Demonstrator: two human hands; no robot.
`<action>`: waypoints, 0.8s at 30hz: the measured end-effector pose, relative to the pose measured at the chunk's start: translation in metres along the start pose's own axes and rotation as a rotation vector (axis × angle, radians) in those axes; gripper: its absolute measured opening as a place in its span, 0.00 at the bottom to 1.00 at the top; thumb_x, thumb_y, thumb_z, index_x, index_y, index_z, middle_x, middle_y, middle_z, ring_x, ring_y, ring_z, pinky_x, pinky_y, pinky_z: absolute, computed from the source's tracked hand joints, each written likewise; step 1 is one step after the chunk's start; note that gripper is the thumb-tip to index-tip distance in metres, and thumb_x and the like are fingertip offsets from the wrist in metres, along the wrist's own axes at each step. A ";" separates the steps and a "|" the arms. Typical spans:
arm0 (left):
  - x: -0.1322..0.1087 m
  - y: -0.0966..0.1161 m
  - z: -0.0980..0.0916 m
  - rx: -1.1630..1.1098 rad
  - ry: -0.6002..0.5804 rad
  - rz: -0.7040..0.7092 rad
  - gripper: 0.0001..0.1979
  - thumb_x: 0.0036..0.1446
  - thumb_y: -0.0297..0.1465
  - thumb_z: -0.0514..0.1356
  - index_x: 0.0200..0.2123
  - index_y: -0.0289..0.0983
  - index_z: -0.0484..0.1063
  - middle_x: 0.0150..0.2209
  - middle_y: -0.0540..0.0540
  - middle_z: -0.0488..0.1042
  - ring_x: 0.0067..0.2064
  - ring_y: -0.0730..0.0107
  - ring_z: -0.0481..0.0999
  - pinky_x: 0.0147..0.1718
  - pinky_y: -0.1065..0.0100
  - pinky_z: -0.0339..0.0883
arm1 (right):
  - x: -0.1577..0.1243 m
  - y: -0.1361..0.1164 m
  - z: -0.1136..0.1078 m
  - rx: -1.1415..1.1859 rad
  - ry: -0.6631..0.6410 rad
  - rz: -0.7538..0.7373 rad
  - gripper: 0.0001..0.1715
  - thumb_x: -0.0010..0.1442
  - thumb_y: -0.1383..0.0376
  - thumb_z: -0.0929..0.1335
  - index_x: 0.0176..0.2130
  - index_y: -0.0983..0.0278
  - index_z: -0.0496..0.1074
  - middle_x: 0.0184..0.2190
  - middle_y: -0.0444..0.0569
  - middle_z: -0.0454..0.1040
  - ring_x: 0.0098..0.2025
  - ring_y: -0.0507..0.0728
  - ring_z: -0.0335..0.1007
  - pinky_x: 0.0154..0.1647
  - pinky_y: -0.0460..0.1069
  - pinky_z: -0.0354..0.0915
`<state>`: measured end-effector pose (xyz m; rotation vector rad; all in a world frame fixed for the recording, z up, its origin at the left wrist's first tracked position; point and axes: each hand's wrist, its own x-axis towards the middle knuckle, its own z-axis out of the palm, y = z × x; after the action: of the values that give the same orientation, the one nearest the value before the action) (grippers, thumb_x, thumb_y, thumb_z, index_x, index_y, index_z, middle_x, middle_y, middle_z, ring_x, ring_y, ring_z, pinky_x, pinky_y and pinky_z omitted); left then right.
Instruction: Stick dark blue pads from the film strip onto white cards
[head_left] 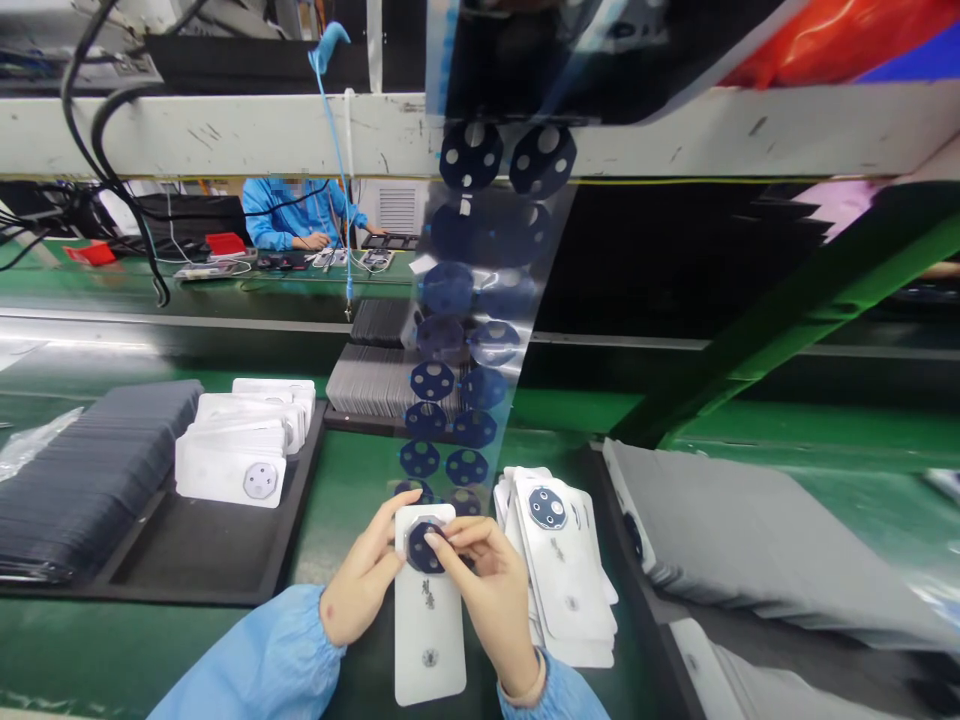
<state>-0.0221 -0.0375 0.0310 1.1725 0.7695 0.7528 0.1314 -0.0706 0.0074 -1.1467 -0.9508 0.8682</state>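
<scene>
Left hand [365, 580]: fingers curled round the left edge of a white phone back cover [428, 615], thumb on its upper face; a steadying grip, not a fist.
Right hand [489, 580]: fingertips drawn together, pinching and pressing a dark round lens sticker [424, 547] at the top of the cover.
Cover position: lying lengthwise between both hands, low centre, over the green bench [352, 480]; sticker sits on its camera area.
Sticker strip [480, 300]: clear film carrying paired dark discs, hanging from above down to just behind the hands.
Right of hands: fanned stack of white covers [566, 580], top one already bearing a dark disc.
Left: black tray [202, 550] with more white covers [244, 445].
Far side: a person in a blue coat [289, 215] at another bench.
</scene>
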 end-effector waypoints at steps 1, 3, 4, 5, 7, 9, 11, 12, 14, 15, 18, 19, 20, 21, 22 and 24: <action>0.000 0.000 0.000 0.006 0.002 -0.001 0.28 0.60 0.39 0.58 0.62 0.40 0.56 0.56 0.38 0.71 0.61 0.49 0.64 0.52 0.58 0.63 | 0.000 0.000 0.000 -0.004 0.001 0.002 0.14 0.51 0.62 0.75 0.28 0.62 0.67 0.29 0.47 0.73 0.33 0.55 0.74 0.31 0.48 0.73; 0.000 -0.001 0.000 0.015 0.000 -0.003 0.28 0.61 0.38 0.57 0.62 0.41 0.55 0.57 0.38 0.70 0.60 0.49 0.65 0.53 0.56 0.62 | -0.001 -0.001 0.000 -0.014 0.003 0.003 0.14 0.51 0.62 0.76 0.27 0.62 0.67 0.29 0.46 0.74 0.33 0.55 0.74 0.31 0.47 0.73; 0.000 -0.002 -0.001 0.015 -0.006 -0.005 0.28 0.61 0.38 0.57 0.62 0.40 0.54 0.57 0.38 0.70 0.59 0.50 0.66 0.53 0.56 0.62 | -0.001 -0.001 0.001 -0.018 0.007 0.002 0.14 0.51 0.62 0.76 0.27 0.62 0.68 0.29 0.46 0.74 0.32 0.55 0.74 0.30 0.47 0.73; -0.001 -0.002 -0.001 0.014 -0.014 -0.006 0.28 0.61 0.37 0.57 0.63 0.40 0.54 0.57 0.38 0.69 0.58 0.50 0.67 0.53 0.56 0.62 | -0.001 -0.001 0.001 -0.021 0.011 -0.001 0.14 0.51 0.62 0.76 0.27 0.62 0.68 0.29 0.46 0.73 0.32 0.55 0.74 0.30 0.47 0.72; -0.001 -0.002 -0.001 0.012 -0.025 -0.005 0.28 0.61 0.36 0.56 0.63 0.40 0.53 0.58 0.38 0.69 0.56 0.52 0.69 0.53 0.56 0.62 | -0.002 -0.001 0.001 -0.028 0.017 -0.006 0.13 0.51 0.62 0.75 0.27 0.62 0.68 0.29 0.46 0.73 0.32 0.55 0.74 0.31 0.47 0.72; -0.001 -0.002 -0.001 0.013 -0.022 -0.002 0.28 0.61 0.36 0.56 0.62 0.40 0.53 0.58 0.38 0.68 0.56 0.53 0.70 0.54 0.56 0.62 | -0.002 -0.001 0.002 -0.036 0.021 -0.011 0.13 0.52 0.63 0.75 0.27 0.62 0.68 0.29 0.46 0.73 0.33 0.55 0.74 0.31 0.47 0.72; -0.001 -0.001 0.000 0.011 -0.019 0.000 0.28 0.60 0.36 0.56 0.62 0.39 0.53 0.58 0.37 0.69 0.55 0.54 0.70 0.54 0.56 0.62 | -0.003 0.000 0.002 -0.045 0.024 -0.014 0.13 0.52 0.63 0.75 0.28 0.62 0.68 0.29 0.46 0.73 0.33 0.55 0.74 0.31 0.47 0.72; -0.001 -0.001 0.001 0.009 -0.020 -0.001 0.29 0.60 0.36 0.56 0.62 0.39 0.53 0.58 0.37 0.68 0.55 0.54 0.71 0.54 0.56 0.62 | -0.003 0.000 0.001 -0.047 0.023 -0.015 0.13 0.52 0.64 0.75 0.28 0.62 0.67 0.30 0.46 0.73 0.33 0.54 0.74 0.31 0.47 0.72; -0.001 0.000 0.001 0.007 -0.024 -0.002 0.29 0.60 0.37 0.56 0.62 0.39 0.52 0.58 0.37 0.68 0.54 0.55 0.71 0.54 0.56 0.62 | -0.004 0.001 0.001 -0.050 0.019 -0.012 0.13 0.52 0.64 0.75 0.28 0.62 0.67 0.30 0.46 0.73 0.33 0.54 0.74 0.31 0.47 0.72; -0.001 0.000 0.001 0.007 -0.025 -0.002 0.29 0.61 0.37 0.56 0.62 0.39 0.52 0.58 0.36 0.68 0.54 0.55 0.71 0.54 0.56 0.62 | -0.004 0.001 0.001 -0.051 0.016 -0.008 0.13 0.52 0.65 0.75 0.28 0.62 0.67 0.30 0.46 0.74 0.33 0.54 0.74 0.31 0.47 0.72; -0.001 0.001 0.001 0.011 -0.020 -0.007 0.29 0.61 0.38 0.56 0.62 0.38 0.52 0.58 0.36 0.67 0.55 0.54 0.70 0.53 0.57 0.63 | -0.005 0.002 0.002 -0.055 0.021 -0.006 0.13 0.52 0.65 0.75 0.28 0.62 0.67 0.30 0.46 0.74 0.33 0.54 0.74 0.31 0.47 0.72; -0.001 0.001 0.001 0.010 -0.020 -0.007 0.29 0.61 0.38 0.56 0.62 0.38 0.52 0.58 0.36 0.68 0.54 0.54 0.71 0.53 0.57 0.63 | -0.005 0.002 0.002 -0.054 0.025 -0.006 0.12 0.52 0.65 0.75 0.28 0.62 0.67 0.30 0.46 0.74 0.33 0.54 0.74 0.31 0.47 0.72; -0.001 0.001 0.001 0.008 -0.023 -0.007 0.29 0.61 0.38 0.57 0.62 0.38 0.52 0.58 0.36 0.68 0.53 0.54 0.72 0.52 0.57 0.63 | -0.005 0.002 0.002 -0.052 0.028 -0.007 0.12 0.52 0.65 0.75 0.28 0.62 0.67 0.30 0.46 0.74 0.33 0.54 0.74 0.31 0.47 0.72; -0.001 0.001 0.001 0.005 -0.026 -0.009 0.29 0.61 0.38 0.57 0.62 0.38 0.52 0.58 0.36 0.68 0.52 0.55 0.72 0.52 0.57 0.64 | -0.005 0.001 0.003 -0.051 0.032 -0.007 0.12 0.52 0.65 0.75 0.28 0.62 0.67 0.30 0.46 0.74 0.33 0.54 0.74 0.31 0.47 0.72; -0.001 0.000 0.001 0.002 -0.028 -0.008 0.29 0.61 0.38 0.57 0.62 0.38 0.52 0.58 0.36 0.68 0.51 0.55 0.73 0.51 0.57 0.64 | -0.005 0.001 0.003 -0.051 0.033 -0.007 0.13 0.52 0.65 0.75 0.28 0.62 0.67 0.30 0.46 0.74 0.33 0.54 0.74 0.31 0.47 0.72; -0.001 -0.001 0.001 -0.002 -0.024 -0.003 0.29 0.61 0.37 0.57 0.63 0.38 0.52 0.58 0.36 0.68 0.50 0.56 0.73 0.51 0.58 0.63 | -0.005 -0.001 0.003 -0.057 0.038 -0.009 0.13 0.52 0.65 0.75 0.28 0.62 0.67 0.30 0.46 0.74 0.33 0.54 0.74 0.30 0.46 0.72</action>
<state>-0.0220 -0.0392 0.0301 1.1761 0.7506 0.7359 0.1268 -0.0741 0.0083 -1.2025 -0.9543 0.8142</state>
